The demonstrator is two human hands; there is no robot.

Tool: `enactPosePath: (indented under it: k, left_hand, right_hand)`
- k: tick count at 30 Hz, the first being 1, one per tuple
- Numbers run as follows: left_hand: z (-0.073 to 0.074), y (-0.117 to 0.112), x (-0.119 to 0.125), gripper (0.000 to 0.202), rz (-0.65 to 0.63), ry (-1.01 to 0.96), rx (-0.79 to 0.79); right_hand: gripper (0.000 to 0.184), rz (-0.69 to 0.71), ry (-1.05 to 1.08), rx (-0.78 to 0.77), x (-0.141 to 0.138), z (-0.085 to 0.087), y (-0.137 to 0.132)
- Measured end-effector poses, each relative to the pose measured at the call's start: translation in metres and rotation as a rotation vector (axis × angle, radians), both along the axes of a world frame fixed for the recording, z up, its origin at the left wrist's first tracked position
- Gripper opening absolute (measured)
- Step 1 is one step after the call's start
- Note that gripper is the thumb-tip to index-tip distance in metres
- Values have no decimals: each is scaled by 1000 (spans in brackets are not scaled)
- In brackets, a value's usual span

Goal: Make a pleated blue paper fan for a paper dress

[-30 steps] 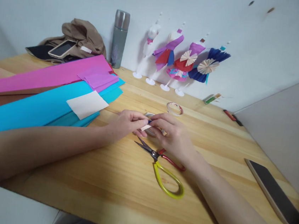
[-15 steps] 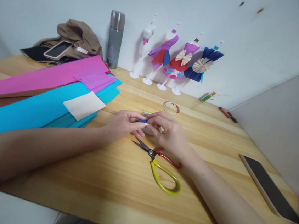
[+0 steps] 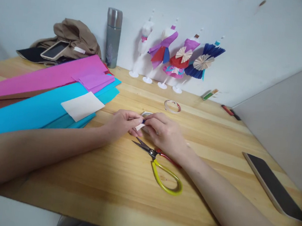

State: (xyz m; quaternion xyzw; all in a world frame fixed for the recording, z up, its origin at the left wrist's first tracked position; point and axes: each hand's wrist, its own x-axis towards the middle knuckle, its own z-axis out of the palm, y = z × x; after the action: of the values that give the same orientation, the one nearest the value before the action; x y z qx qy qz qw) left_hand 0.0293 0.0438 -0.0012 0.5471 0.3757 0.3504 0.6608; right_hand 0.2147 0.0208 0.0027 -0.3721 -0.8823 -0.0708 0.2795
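The left hand (image 3: 124, 124) and right hand (image 3: 164, 130) meet, fingertips pinching a small folded paper piece (image 3: 140, 126) — creamy white and dark blue — over the smooth wood-grain table (image 3: 99, 190), just beyond splayed metal scissors (image 3: 152, 152) with looped handles. Half a second ago more blue showed; now a pale flap does. Fingers hide most of it, and partly cover the round tape roll (image 3: 146, 113).
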Motion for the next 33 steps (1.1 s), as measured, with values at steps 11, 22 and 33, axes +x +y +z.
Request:
enactPosePath:
  k: [11,22,33]
  left_hand:
    - [4,1,1,11,91,-47,-134]
    - [22,7,-8,9,79,-230,-112]
    - [39,-9,-5,36,154,-145,225]
  right_hand:
    - [20,-42,-17,97,-3,7,-5]
    - [15,76,-11,385,-14,12,-24]
    - [18,151,-95,175,-22,6,-36]
